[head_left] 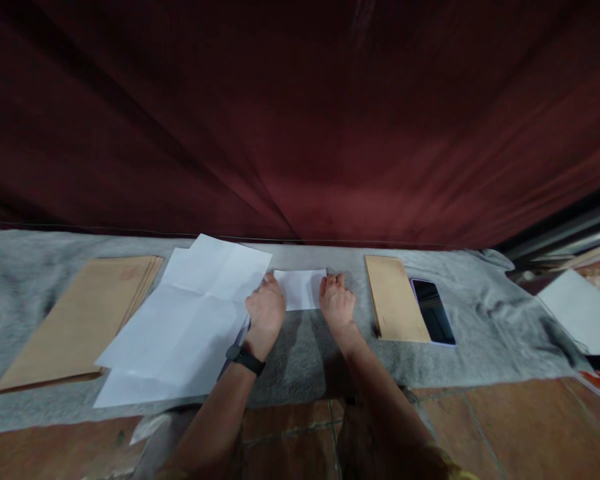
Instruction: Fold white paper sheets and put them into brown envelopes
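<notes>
A small folded sheet of white paper (301, 291) lies flat on the grey cloth between my hands. My left hand (267, 305), with a dark watch on its wrist, has its fingers curled at the paper's left edge. At the right edge my right hand (338, 300) is closed in the same way, thumb toward the paper. The fingertips of both hands are partly hidden. Large creased white sheets (180, 327) lie overlapping beside my left hand, and a narrow dark bluish edge shows by that wrist.
A stack of brown envelopes (80, 313) is at the far left. Right of my hands lie a smaller brown envelope stack (395, 300) and a phone (434, 312). A dark red curtain (300, 133) hangs behind the cloth (490, 333). Tiled floor (520, 427) shows in front.
</notes>
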